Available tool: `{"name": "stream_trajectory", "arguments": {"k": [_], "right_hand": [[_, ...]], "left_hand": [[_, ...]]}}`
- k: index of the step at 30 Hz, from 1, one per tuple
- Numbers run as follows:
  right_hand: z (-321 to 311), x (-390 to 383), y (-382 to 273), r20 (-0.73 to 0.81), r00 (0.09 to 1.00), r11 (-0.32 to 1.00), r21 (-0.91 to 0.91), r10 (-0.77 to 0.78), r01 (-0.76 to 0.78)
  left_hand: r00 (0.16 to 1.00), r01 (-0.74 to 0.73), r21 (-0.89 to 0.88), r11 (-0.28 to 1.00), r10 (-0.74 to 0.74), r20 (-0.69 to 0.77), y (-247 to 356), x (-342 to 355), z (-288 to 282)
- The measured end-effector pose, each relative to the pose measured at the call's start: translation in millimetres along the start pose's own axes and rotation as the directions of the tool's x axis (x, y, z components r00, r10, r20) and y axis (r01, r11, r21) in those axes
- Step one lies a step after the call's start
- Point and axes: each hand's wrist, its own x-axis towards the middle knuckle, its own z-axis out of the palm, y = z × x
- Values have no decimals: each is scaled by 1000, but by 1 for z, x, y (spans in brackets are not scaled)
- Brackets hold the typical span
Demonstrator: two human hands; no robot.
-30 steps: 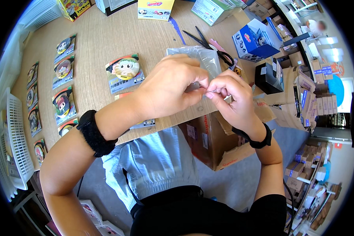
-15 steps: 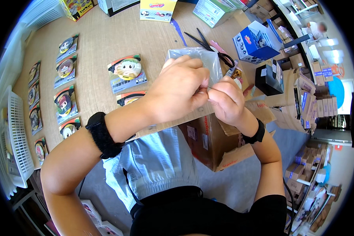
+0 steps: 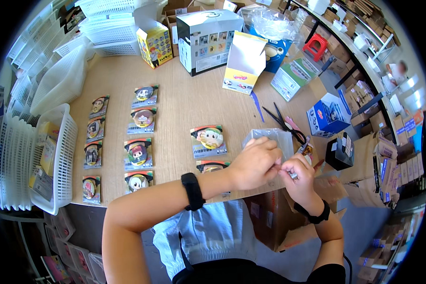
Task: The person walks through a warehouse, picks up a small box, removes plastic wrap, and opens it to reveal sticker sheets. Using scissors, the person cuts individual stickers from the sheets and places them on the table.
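My left hand (image 3: pixel 254 163) and my right hand (image 3: pixel 299 179) meet above the table's front edge, fingertips pinched against each other. Whatever they grip is too small and too covered to name; a greyish bit shows at the right fingers. Just behind them lies a clear plastic bag (image 3: pixel 275 137). Black-handled scissors (image 3: pixel 293 131) rest beyond it, blades pointing away. Left of my hands is a round character badge on a card (image 3: pixel 209 140), and a second badge card (image 3: pixel 212 165) is partly covered by my left forearm.
Further left, more badge cards (image 3: pixel 138 154) lie in two columns. A white basket (image 3: pixel 64 165) with small boxes stands at the left edge. Along the back are a black-and-white box (image 3: pixel 208 42) and a yellow box (image 3: pixel 241 64). A blue box (image 3: pixel 327 116) sits right; an open carton (image 3: pixel 274 217) stands below.
The view has tilted up, so more of the table's back shows and everything sits lower and further right. Both hands stay pinched together, with slightly shifted fingers.
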Motion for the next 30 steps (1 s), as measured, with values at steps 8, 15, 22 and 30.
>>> {"name": "stream_trajectory", "arguments": {"k": [8, 15, 22, 30], "right_hand": [[7, -6, 13, -100, 985, 990, -18, -143, 142], [21, -9, 27, -170, 895, 908, -149, -413, 391], [4, -6, 26, -80, 936, 938, -77, -344, 338], [-16, 13, 18, 235, 968, 974, 222, -91, 38]], "left_hand": [[998, 59, 11, 998, -59, -22, 5, 1, 5], [996, 64, 21, 998, -62, -63, 5, -2, 6], [996, -52, 15, 999, 53, -78, 1, 6, 8], [997, -34, -135, 990, 43, 60, -8, 7, -4]]}}
